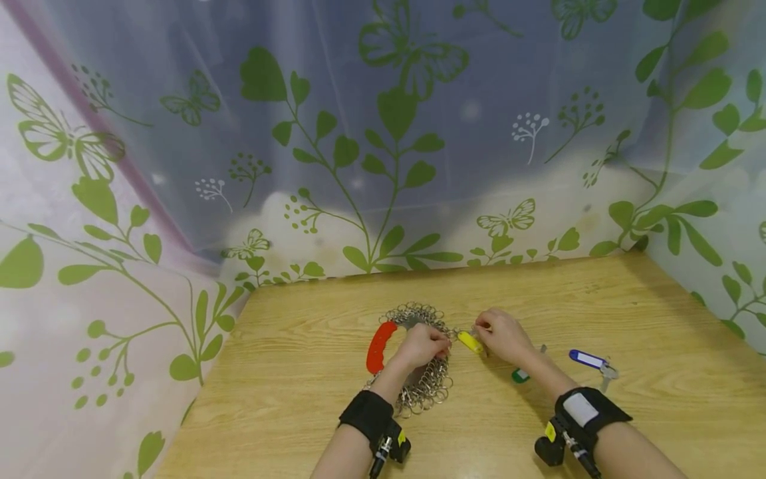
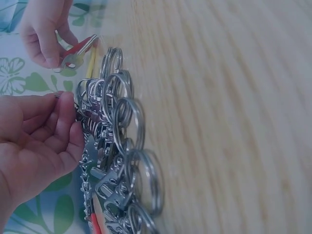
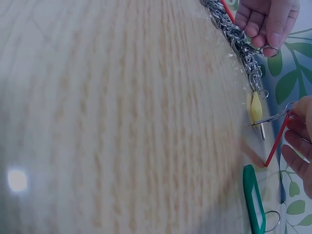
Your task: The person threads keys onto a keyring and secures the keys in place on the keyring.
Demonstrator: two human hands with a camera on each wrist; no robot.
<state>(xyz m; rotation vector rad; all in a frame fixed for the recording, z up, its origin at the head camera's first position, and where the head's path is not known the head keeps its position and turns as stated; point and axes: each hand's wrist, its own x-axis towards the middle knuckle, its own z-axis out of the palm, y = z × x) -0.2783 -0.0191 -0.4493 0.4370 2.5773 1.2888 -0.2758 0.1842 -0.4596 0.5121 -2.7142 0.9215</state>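
A bunch of metal rings and clips [image 1: 427, 396] lies on the table, fanned around a red scalloped grip [image 1: 378, 349]. Over its right side, my left hand [image 1: 421, 346] pinches a small metal ring [image 3: 269, 49] between thumb and fingertips. My right hand [image 1: 505, 336] holds a key ring in its fingertips, with a silver key [image 2: 74, 60] and a red key tag [image 3: 277, 141] hanging from it. Between the hands, a yellow key tag [image 1: 469, 341] lies at the right edge of the bunch. The right palm is mostly cut off in the right wrist view.
Under the right forearm lies a green key tag [image 1: 520, 376]. Farther right is a blue key tag [image 1: 588, 359] with its key [image 1: 608, 376]. The wooden table [image 1: 287, 412] meets a leaf-patterned curtain [image 1: 323, 219] at the back and sides.
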